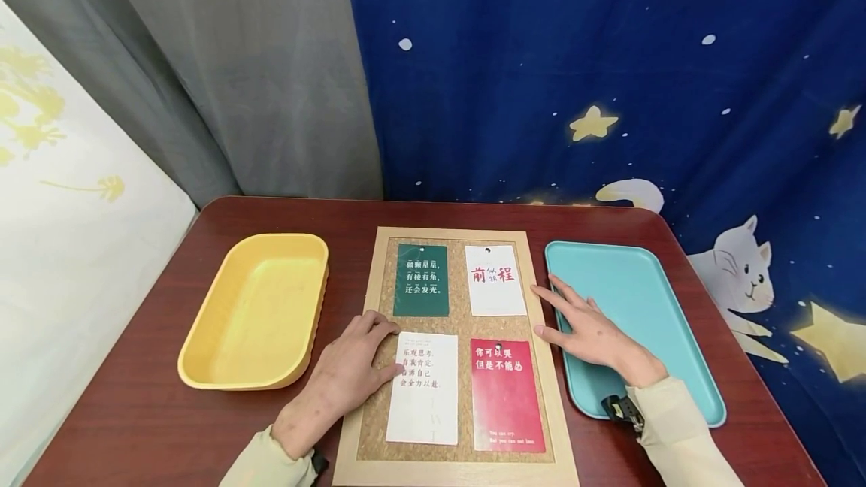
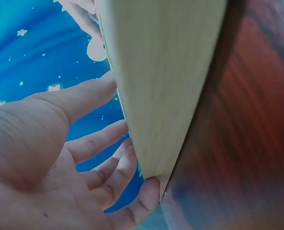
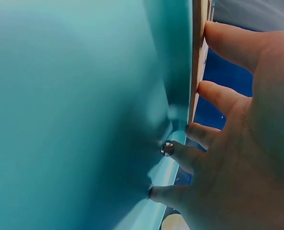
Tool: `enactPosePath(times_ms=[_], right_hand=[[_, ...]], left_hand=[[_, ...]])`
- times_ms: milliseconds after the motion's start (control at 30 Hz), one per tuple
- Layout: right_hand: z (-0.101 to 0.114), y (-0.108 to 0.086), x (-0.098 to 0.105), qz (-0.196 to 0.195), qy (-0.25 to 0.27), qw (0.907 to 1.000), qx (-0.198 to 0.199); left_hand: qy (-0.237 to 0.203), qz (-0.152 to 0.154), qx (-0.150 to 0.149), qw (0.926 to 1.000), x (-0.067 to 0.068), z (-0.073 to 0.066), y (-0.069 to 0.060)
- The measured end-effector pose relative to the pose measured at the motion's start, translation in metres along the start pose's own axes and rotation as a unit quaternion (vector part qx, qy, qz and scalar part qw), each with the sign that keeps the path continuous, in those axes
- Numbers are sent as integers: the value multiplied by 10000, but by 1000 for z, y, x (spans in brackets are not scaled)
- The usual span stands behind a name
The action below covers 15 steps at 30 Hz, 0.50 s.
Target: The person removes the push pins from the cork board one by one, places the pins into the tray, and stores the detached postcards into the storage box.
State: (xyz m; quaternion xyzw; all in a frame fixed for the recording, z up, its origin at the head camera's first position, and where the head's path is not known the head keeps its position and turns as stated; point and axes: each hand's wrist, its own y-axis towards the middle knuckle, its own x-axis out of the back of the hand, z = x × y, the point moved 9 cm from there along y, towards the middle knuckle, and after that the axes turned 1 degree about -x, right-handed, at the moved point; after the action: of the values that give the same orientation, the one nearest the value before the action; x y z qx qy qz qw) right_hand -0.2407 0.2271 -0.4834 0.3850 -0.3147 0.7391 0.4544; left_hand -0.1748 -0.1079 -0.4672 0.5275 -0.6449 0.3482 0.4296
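Note:
A wood-framed cork board (image 1: 464, 325) lies on the table, bearing a green card (image 1: 422, 280), a white card with red and blue characters (image 1: 495, 281), a white card with lines of text (image 1: 422, 397) and a red card (image 1: 508, 397). My left hand (image 1: 348, 370) rests at the board's left side, thumb tip at the text card's edge; in the left wrist view its fingertips touch the frame (image 2: 161, 86). My right hand (image 1: 590, 329) lies with fingers spread, fingertips at the right side of the frame (image 3: 198, 57), partly over the blue tray (image 1: 639, 322).
A yellow basket (image 1: 253, 314) stands on the dark red table (image 1: 135, 367) to the left of the board. The blue tray lies close along the board's right side. Grey and star-patterned blue curtains hang behind the table.

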Motion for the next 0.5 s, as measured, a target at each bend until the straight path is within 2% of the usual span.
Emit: enactPosePath(times_ms=[167, 333, 500], right_hand=[[0, 0, -1, -15, 3, 10000, -3], [-1, 0, -2, -21, 17, 10000, -9], [-1, 0, -2, -8, 65, 10000, -16]], left_hand=[[-95, -56, 46, 9999, 0, 1, 0], [-124, -268, -1, 9996, 2, 0, -1], [-342, -420, -23, 9985, 3, 0, -1]])
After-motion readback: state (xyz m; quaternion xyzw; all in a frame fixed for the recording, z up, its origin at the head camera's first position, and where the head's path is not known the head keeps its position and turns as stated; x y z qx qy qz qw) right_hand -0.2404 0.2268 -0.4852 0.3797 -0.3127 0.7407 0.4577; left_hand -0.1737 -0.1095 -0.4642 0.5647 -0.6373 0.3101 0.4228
